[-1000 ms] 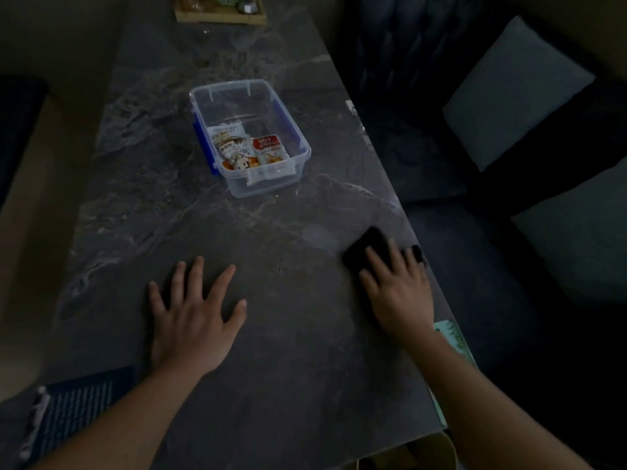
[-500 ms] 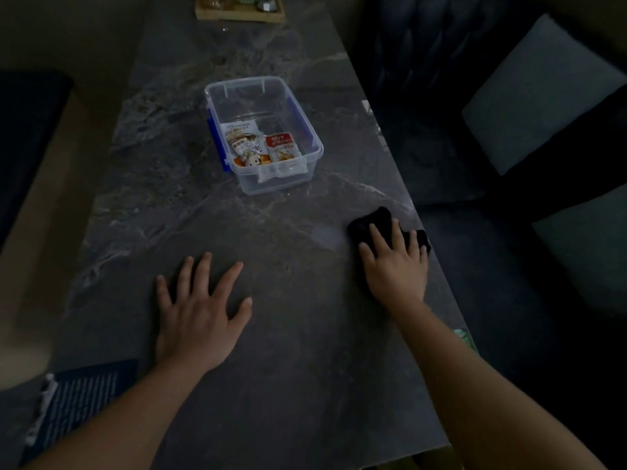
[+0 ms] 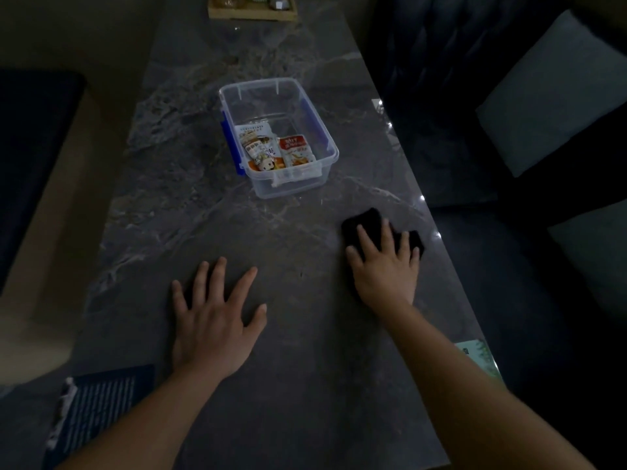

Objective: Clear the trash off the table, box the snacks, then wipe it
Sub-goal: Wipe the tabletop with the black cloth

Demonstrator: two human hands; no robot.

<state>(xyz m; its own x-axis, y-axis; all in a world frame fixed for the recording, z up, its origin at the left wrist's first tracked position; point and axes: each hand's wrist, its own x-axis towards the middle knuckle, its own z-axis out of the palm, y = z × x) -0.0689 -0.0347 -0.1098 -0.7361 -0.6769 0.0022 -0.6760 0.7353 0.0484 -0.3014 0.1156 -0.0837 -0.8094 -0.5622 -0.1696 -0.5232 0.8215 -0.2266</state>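
Snack packets (image 3: 274, 149) in printed foil already lie inside the clear plastic box (image 3: 325, 137) at upper centre, so boxing looks done and wiping remains. At centre right the right hand (image 3: 385, 266) presses a dark soft cloth (image 3: 364, 220) flat, fingers spread, onto the veined grey stone counter (image 3: 305, 385). The left hand (image 3: 213, 320) lies open and empty at lower centre.

We see a dark grey marble-patterned table (image 3: 210, 212) bearing a clear plastic box (image 3: 327, 149) (blue-latched), a black cloth (image 3: 368, 223), a dark blue printed booklet (image 3: 98, 405) and a wooden tray (image 3: 252, 13).
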